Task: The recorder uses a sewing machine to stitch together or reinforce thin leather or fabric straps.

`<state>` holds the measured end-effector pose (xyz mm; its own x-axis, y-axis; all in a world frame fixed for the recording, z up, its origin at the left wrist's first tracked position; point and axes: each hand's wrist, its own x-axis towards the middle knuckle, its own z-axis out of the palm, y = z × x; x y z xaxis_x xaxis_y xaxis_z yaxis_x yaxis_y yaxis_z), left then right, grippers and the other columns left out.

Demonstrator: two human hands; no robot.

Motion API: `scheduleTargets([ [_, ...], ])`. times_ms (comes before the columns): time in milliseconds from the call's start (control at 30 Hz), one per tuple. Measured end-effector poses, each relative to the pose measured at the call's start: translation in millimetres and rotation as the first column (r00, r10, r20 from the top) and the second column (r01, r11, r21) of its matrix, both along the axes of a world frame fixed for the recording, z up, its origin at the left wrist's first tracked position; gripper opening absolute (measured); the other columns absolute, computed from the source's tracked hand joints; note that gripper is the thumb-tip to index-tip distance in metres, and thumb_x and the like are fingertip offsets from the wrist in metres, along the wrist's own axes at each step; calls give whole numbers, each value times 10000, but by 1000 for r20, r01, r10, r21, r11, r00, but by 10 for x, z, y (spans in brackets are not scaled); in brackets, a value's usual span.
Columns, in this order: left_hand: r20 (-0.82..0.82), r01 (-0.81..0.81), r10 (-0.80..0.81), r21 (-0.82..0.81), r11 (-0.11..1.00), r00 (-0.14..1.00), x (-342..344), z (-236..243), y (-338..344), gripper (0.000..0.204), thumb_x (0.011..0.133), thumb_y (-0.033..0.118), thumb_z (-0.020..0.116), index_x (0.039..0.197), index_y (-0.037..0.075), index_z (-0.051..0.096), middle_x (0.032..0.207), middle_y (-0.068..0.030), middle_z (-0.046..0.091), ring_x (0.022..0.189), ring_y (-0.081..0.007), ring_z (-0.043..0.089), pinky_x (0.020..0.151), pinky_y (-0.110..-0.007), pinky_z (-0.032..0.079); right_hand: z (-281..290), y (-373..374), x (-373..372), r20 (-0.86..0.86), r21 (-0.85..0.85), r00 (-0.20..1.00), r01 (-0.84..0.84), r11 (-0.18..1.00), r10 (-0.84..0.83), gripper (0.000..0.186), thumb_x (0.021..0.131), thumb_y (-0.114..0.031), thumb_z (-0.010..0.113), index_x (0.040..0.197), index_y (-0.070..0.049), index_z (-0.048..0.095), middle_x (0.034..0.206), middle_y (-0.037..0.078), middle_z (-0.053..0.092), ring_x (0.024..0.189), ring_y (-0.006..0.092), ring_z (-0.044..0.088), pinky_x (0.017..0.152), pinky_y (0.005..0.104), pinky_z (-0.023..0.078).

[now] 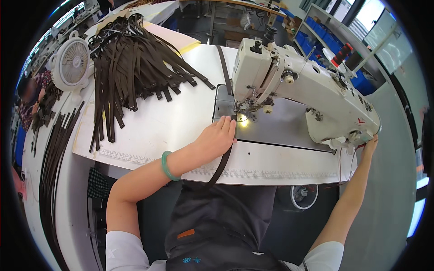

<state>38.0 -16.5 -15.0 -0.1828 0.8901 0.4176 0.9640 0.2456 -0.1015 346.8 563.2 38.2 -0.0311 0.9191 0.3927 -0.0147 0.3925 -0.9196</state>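
A dark brown strap (221, 168) runs up from the table's front edge to the needle area of a white sewing machine (312, 83). My left hand (218, 135) lies over it just before the presser foot (236, 109), fingers together and holding it down. Beyond the foot, the strap's far part (224, 65) continues toward the back of the table. At the machine's right end my right hand (371, 143) reaches up to the handwheel (376, 121), its fingers closed against it and partly hidden. A small lamp lights the metal plate (280, 122) beside the needle.
A large bundle of brown straps (131, 63) spreads over the table's left side, beside a white fan (73, 63). Longer straps (52, 180) hang over a side surface. Red and black thread spools (342, 54) stand behind the machine. Another person (34, 95) sits at far left.
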Motion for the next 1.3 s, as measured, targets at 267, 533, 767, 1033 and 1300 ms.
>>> scheduleTargets([
  [267,-7,-57,57,-64,996,998,-139,-26,174,357,724,57,541,1045,-99,534,1096,-217,559,1035,-281,548,842,-332,455,495,33,-21,497,280,806,201,939,-321,513,925,-416,393,1185,14,497,1094,158,583,1000,244,556,846,334,432],
  [533,-120,-102,105,35,994,987,-134,-75,186,356,722,50,537,1050,-90,539,1087,-205,568,1025,-274,547,832,-336,449,583,270,96,670,139,703,199,970,-240,490,928,-426,380,1143,-6,513,1013,146,599,934,232,580,740,338,475],
  [767,-78,-75,80,63,995,994,-173,-95,239,353,709,52,547,1031,-90,556,1074,-198,575,979,-260,553,814,-327,456,138,136,114,161,58,985,55,997,-64,402,948,-354,387,1126,-6,482,1064,117,550,928,201,568,731,328,509],
  [1033,-91,-77,85,84,993,992,-175,-120,232,349,703,48,550,1022,-95,560,1058,-199,580,962,-258,554,817,-323,459,-15,40,38,107,31,994,-11,999,8,337,953,-307,397,1100,-11,461,1060,101,546,951,200,561,777,315,492],
  [1300,-101,-41,51,98,994,994,-192,-114,242,325,696,50,551,988,-94,565,1033,-207,584,931,-262,558,804,-329,465,-265,-182,-116,-177,50,974,-133,990,139,321,957,-324,390,1080,-31,443,1081,93,533,960,204,555,768,317,494],
])
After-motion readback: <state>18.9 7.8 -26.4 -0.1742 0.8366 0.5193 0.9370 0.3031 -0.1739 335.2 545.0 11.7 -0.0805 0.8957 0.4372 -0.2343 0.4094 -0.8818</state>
